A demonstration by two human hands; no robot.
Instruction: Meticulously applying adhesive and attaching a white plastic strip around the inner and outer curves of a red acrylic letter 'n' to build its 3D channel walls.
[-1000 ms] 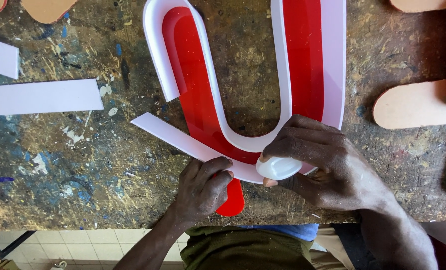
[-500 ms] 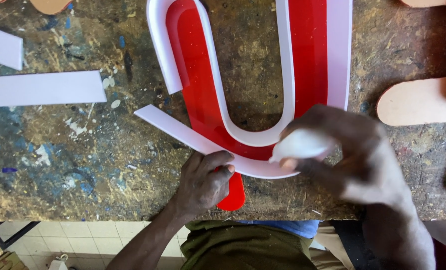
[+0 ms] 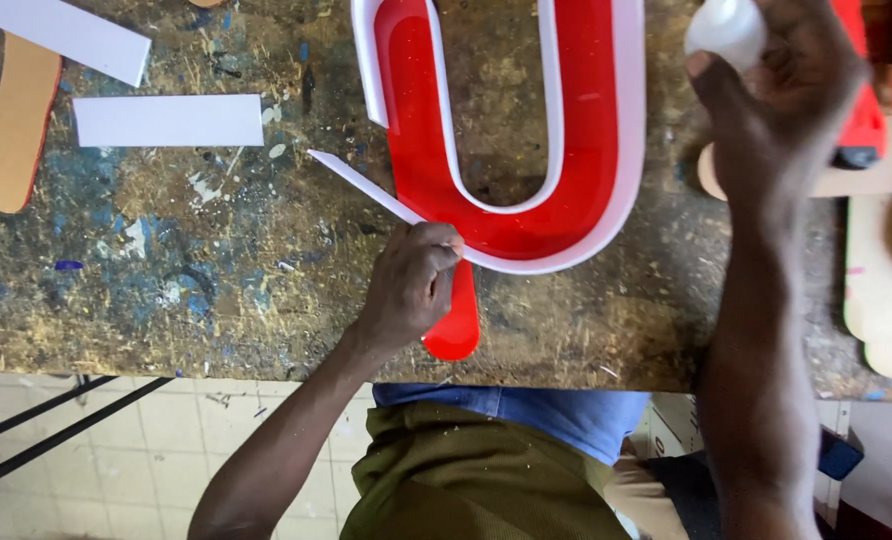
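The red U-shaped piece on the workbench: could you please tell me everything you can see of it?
The red U-shaped piece lies flat on the paint-stained workbench, its open end away from the person and cut off by the frame's top. It looks like glossy red plastic, with a white strip standing on edge along its outline. A loose end of that strip juts left. A red tab points toward the table edge. The left hand presses strip against the curve; the right hand is apart.

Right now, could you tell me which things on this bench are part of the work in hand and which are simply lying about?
In use:
glossy red U-shaped plastic letter
white plastic edging strip, pressed by left hand
small white bottle, in right hand

Lying about:
white rectangular offcut
tan rounded board piece
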